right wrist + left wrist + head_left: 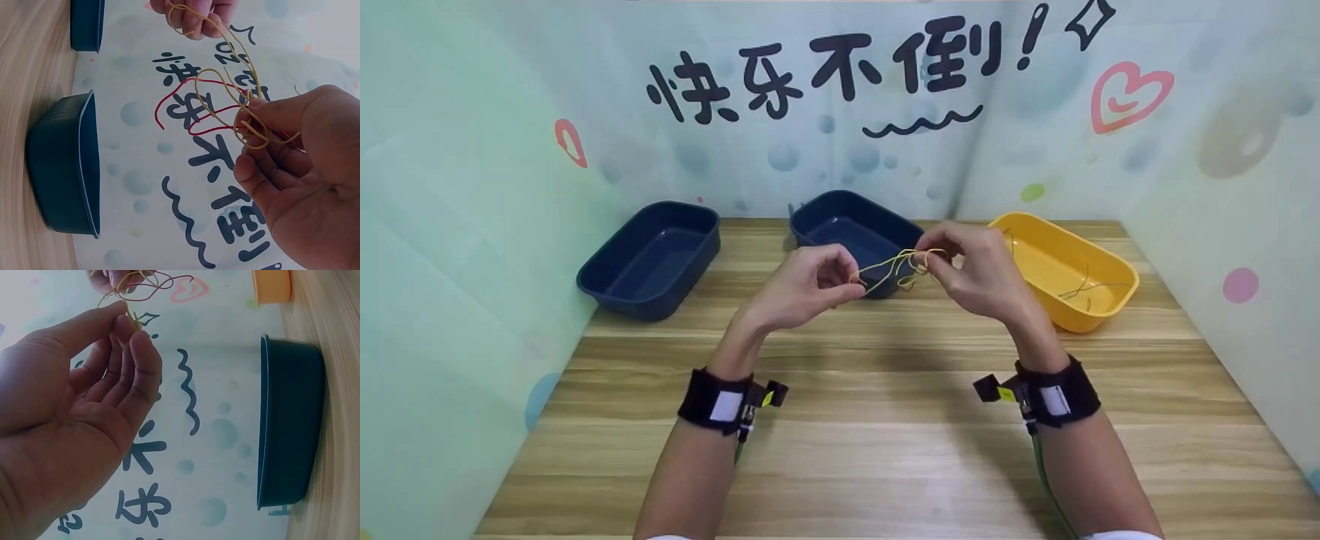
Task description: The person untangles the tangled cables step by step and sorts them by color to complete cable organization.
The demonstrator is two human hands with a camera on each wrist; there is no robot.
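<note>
Above the table, my left hand (810, 289) pinches a strand of thin yellow wire (883, 264) between thumb and fingers. My right hand (979, 270) pinches the looped, tangled bunch of that wire, and strands span the space between both hands. In the right wrist view, yellow wire (246, 53) loops over the right fingertips, and a thin red wire (175, 91) tangled with it sticks out to the side. The red wire (147, 298) also shows beyond the fingertips in the left wrist view. Behind the hands stands a dark blue bin (847, 196), partly covered by them.
A second dark blue bin (649, 304) stands at the back left. The yellow bin (1099, 319) at the back right holds several thin dark wire pieces (1084, 287). A printed cloth backdrop (780, 172) closes off the wooden table's (877, 450) back and sides.
</note>
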